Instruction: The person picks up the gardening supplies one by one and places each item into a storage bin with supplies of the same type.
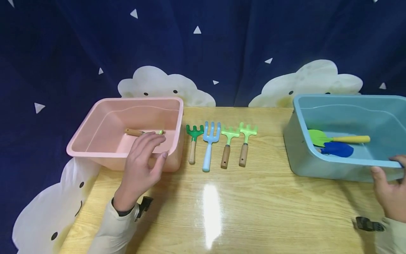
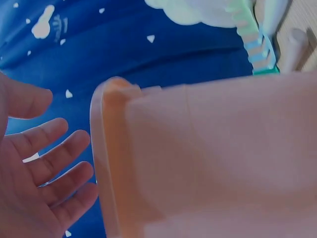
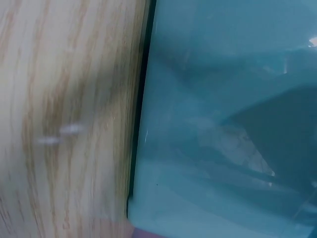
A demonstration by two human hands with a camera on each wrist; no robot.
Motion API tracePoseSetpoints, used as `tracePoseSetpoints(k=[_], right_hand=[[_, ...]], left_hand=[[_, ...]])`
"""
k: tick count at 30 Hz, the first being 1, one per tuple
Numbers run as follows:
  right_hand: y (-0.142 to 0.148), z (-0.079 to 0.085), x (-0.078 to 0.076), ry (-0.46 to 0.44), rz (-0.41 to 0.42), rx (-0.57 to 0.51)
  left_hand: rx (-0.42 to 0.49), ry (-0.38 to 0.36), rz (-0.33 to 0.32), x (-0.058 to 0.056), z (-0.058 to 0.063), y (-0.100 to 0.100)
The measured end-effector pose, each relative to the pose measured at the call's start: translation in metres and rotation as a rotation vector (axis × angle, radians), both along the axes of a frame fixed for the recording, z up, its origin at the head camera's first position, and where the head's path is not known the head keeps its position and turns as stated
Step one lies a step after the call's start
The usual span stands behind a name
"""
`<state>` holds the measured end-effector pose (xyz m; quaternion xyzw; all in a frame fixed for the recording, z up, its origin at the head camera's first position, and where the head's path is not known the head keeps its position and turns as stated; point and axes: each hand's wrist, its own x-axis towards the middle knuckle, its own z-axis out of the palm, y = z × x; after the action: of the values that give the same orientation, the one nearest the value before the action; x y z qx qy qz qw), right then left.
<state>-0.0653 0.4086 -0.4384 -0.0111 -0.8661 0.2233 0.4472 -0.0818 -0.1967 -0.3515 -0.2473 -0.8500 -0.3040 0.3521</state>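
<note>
Two bins (image 1: 111, 162) on a table (image 1: 269, 211), four small forks (image 1: 207, 153) set between.
The left hand (image 1: 141, 169) is held with fingers loosely spread at the pink bin's near edge; whether the rim is touched cannot be told, and a wooden-handled tool (image 1: 134, 132) inside is partly hidden by it. The blue bin (image 1: 333, 171) is pinched at its near rim by the right hand (image 1: 393, 190); a green shovel (image 1: 344, 139) and a blue shovel (image 1: 340, 150) are contained within. Beside the pink bin, room is taken up by the forks; a wider gap is kept toward the blue bin.
</note>
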Motion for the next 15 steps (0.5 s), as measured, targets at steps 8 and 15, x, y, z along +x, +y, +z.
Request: tracePoseSetpoints(k=[8,15], right_hand=[[0.000,0.004,0.005,-0.043,-0.008,0.002],[-0.004,0.016,0.010,-0.030,0.021,-0.013]], left_hand=[[0.004,0.005,0.026,0.002,-0.002,-0.010],[-0.007,0.041,0.067,0.004,-0.004,-0.018]])
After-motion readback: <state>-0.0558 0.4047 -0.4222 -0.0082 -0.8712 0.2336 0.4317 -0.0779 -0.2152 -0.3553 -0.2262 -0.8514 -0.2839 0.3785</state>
